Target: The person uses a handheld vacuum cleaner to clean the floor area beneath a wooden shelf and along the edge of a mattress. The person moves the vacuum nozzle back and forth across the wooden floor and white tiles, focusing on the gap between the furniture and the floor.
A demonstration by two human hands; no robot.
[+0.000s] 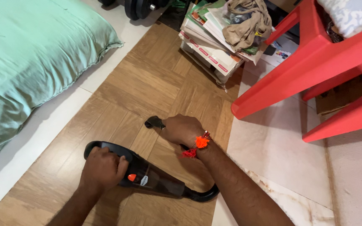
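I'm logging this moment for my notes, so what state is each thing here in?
Handheld vacuum: lying on the wood-pattern floor, left hand around its handle.
Hose: curved, attached to the vacuum.
Nozzle: held by the right hand, at the floor.
Stack of books: piled, cloth on top.

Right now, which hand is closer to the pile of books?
The right hand. It grips the hose nozzle just below the pile of books; the left hand holds the vacuum's handle, farther back.

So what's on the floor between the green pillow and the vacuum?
Head view: nothing, just bare white tile and wood floor between the pillow and vacuum.
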